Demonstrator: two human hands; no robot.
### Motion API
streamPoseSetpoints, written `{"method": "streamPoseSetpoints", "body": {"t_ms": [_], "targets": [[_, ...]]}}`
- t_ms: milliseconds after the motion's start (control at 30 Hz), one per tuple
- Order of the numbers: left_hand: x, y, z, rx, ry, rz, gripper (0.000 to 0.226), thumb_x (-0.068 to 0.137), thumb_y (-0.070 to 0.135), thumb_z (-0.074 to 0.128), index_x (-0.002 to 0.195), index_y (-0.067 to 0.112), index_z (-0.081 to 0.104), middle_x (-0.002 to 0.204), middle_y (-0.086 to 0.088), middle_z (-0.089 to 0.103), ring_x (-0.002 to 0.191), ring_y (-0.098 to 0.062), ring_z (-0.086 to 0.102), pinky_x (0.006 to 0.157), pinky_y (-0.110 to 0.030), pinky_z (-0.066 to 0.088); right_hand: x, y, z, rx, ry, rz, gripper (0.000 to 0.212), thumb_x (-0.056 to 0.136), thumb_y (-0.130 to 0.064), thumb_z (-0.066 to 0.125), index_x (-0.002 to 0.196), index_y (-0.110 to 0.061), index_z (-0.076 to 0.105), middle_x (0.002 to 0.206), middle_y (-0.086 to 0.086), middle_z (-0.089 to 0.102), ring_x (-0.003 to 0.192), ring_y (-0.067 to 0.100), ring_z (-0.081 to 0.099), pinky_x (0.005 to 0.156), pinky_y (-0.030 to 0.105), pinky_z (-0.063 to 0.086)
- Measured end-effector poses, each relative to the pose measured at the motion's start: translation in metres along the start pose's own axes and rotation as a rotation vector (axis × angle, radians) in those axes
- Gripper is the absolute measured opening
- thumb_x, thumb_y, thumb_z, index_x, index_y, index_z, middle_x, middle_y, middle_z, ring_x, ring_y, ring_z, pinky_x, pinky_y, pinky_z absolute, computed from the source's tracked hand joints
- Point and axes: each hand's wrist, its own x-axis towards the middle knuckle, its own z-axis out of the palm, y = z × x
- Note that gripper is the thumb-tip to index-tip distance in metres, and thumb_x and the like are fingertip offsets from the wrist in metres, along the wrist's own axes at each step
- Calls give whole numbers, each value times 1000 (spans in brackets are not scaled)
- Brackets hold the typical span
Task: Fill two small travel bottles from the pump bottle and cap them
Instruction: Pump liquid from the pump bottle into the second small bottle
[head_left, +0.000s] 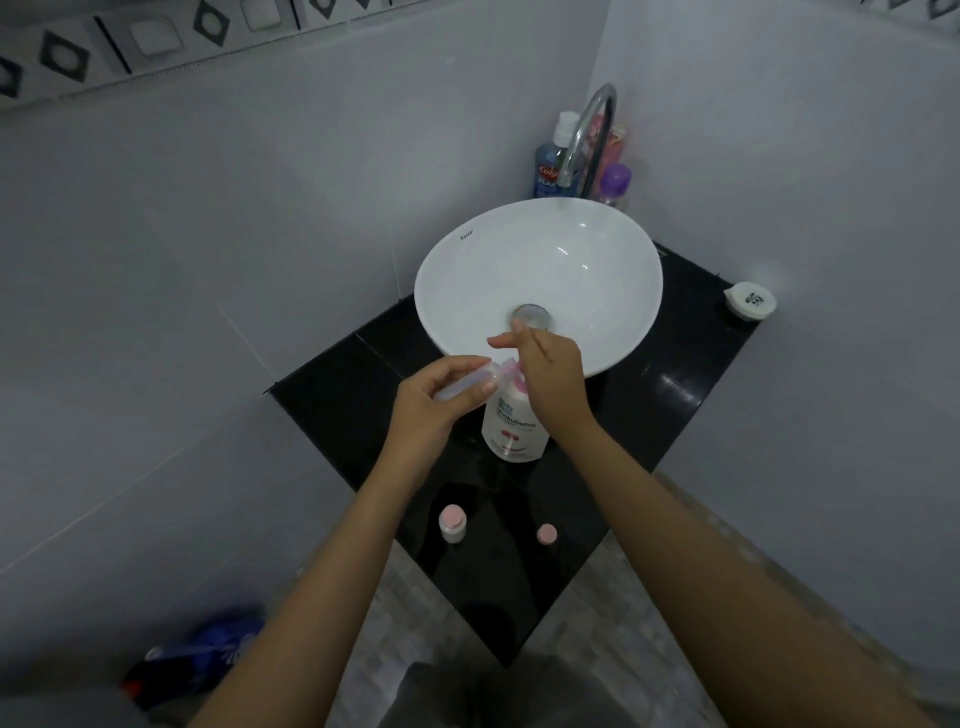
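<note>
A white pump bottle (514, 426) with a pink pump stands on the black counter (675, 405) in front of the basin. My right hand (550, 379) rests flat on the pump head, fingers straight. My left hand (431, 400) grips a small clear travel bottle (470, 382), tilted with its mouth at the pump's pink spout. A second small travel bottle (452, 522) with a pink cap stands near the counter's front edge. A loose pink cap (546, 533) lies to its right.
A white basin (540, 280) fills the counter's back, with a chrome tap (592, 135) and several toiletry bottles (558, 156) behind it. A round white holder (749, 300) sticks to the right wall. Blue items (208, 649) lie on the floor at lower left.
</note>
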Motion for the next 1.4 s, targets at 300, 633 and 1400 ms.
{"method": "streamPoseSetpoints", "body": {"t_ms": [300,633,1400], "targets": [[1,4,0,-4,-5,13,28,85,19,70,113,17,70,112,8,70,103,1,63,74,-5,48,9,-13,-7,-2,-29,76,38,98,-32,46,88,-11,75,82,-7,72,79,6,65,75,22,49],[3,-2,0,-32,-4,-12,26,82,18,72,108,19,72,100,18,72,96,8,63,72,-4,47,3,3,-1,0,-19,3,40,100,-25,41,91,-7,76,86,3,73,85,14,66,78,31,50],[5,-4,-1,-90,-32,-13,27,82,16,72,109,16,72,99,18,73,96,7,65,71,-4,48,7,4,-6,-30,-64,35,41,98,-34,41,90,-13,76,80,-10,71,78,5,65,76,31,54]]}}
